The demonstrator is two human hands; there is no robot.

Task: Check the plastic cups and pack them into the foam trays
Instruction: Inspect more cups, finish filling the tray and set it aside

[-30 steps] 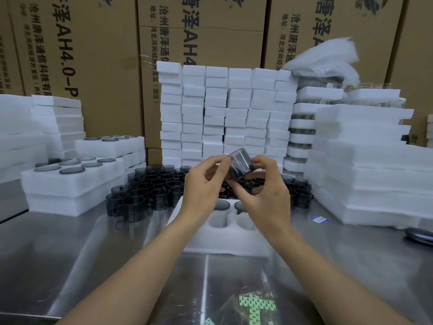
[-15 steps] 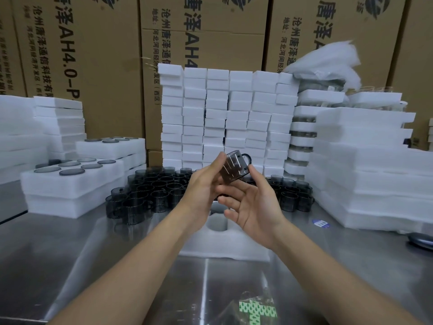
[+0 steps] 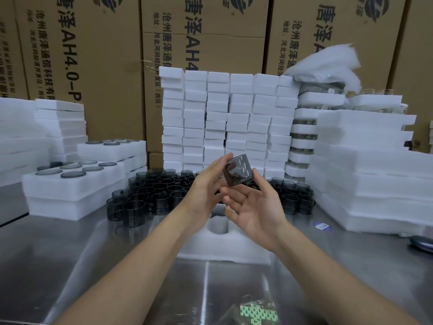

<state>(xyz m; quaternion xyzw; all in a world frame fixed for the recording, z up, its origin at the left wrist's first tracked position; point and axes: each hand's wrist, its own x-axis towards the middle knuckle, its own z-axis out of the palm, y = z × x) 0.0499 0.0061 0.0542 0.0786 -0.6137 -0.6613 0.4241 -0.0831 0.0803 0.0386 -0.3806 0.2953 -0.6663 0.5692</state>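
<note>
Foam stacks (image 3: 375, 174) flanking, cups (image 3: 152, 195) behind tray (image 3: 201, 247)

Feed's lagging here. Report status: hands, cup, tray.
Left hand holds cup, tilted, above tray. Right hand open, touching cup. Tray hole below empty. Nothing in the way.
</note>
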